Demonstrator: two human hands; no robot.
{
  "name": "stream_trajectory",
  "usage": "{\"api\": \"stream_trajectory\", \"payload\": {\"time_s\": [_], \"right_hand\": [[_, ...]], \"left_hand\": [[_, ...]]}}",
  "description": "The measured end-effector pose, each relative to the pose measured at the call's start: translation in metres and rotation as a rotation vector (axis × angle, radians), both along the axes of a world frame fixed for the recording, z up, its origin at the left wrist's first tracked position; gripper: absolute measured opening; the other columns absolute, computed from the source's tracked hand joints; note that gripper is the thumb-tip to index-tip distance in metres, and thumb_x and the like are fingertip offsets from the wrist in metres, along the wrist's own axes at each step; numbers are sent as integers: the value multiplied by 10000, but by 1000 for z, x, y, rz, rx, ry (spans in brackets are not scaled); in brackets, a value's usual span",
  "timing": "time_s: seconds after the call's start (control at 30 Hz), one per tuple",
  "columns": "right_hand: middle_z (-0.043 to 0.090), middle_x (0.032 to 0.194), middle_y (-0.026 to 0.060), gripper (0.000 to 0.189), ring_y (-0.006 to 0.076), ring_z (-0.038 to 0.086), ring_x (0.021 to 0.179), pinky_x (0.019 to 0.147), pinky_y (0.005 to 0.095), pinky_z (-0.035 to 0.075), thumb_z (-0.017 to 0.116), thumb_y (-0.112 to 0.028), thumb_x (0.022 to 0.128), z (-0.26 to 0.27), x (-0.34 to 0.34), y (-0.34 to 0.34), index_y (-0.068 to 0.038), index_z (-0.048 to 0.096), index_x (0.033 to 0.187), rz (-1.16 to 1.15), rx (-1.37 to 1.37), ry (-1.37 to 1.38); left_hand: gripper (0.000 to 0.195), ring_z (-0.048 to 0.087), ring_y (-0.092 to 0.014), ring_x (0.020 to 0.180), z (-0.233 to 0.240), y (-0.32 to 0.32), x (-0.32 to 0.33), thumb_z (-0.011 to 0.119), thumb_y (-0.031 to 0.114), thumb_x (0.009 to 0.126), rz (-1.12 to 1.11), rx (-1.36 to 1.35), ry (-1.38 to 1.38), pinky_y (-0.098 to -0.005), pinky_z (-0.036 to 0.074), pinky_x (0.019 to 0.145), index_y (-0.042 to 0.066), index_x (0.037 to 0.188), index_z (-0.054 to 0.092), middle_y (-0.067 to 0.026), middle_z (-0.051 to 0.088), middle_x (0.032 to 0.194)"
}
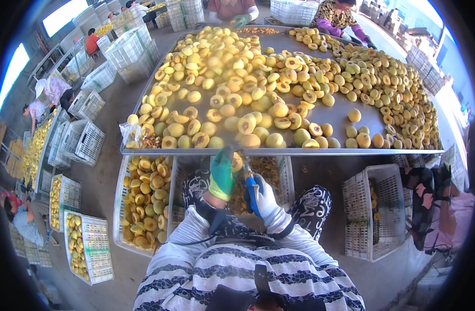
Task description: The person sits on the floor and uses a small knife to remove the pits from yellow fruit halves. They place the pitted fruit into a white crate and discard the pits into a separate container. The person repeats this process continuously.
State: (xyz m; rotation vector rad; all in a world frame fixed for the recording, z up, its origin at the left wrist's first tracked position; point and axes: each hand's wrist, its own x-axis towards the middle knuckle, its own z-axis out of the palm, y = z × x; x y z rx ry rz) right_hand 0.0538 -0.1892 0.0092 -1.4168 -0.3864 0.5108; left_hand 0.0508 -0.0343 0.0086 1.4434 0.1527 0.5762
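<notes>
My left hand (221, 175), in a green and yellow glove, grips a yellow stone fruit (237, 162) just below the table's front edge. Whether that fruit is whole or halved is hard to tell. Close beside it, my right hand (265, 199), in a white and blue glove, is closed around a small hand tool (247, 168) with a metal tip pointing at the fruit; motion blur hides its exact kind. Beneath both hands stands a plastic crate (287, 182) containing brown pits or scraps (265, 168). Halved and whole stone fruit (246, 125) cover much of the metal table (338, 118) ahead.
The table's raised metal rim (319, 151) runs just beyond my hands. A crate of fruit (146, 202) stands at my left, another crate (385, 214) farther right. A clear plastic bag (131, 135) lies at the left corner. Co-workers (340, 19) sit across the table.
</notes>
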Motion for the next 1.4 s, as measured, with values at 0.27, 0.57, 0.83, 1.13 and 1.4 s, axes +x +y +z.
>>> {"api": "stream_trajectory", "payload": {"time_s": [0.27, 0.57, 0.83, 1.13, 1.4], "right_hand": [[556, 658, 175, 173, 277, 578, 573, 538, 408, 423, 480, -158, 966, -5, -16, 17, -12, 536, 1041, -134, -256, -322], [399, 599, 1, 402, 81, 289, 382, 330, 211, 240, 456, -440, 997, 37, 1, -4, -79, 444, 820, 561, 523, 1234], [426, 645, -7, 451, 63, 348, 445, 371, 192, 300, 470, -455, 989, -33, 23, -25, -27, 506, 1128, 560, 862, 1369], [636, 736, 120, 273, 202, 642, 662, 587, 330, 506, 501, -263, 984, -79, 15, 7, -13, 562, 1075, 89, -511, 11], [606, 753, 204, 272, 308, 601, 642, 620, 403, 471, 473, -253, 996, -8, -2, 21, -19, 543, 1114, 271, -297, -337]], "left_hand": [[199, 516, -67, 629, -21, -17, -4, 482, 276, 1022, 16, -571, -51, -227, 474, 544, 113, 995, 593, 33, 547, 787], [241, 543, -49, 749, -1, -27, -19, 513, 268, 1013, 97, -516, 23, -215, 461, 660, 67, 1084, 625, 39, 621, 889], [301, 644, -227, 960, -17, 6, -36, 478, 130, 982, -91, 213, 470, -323, 529, 779, 11, 1250, 546, -136, 654, 1098], [489, 612, -220, 1092, 10, 53, -83, 357, 337, 1048, -159, -335, 116, -332, 505, 948, -67, 1296, 481, -148, 616, 1212], [569, 631, -124, 788, -9, 29, -61, 373, 504, 1017, 56, -217, 411, -261, 511, 728, 17, 1104, 654, -31, 670, 925]]}}
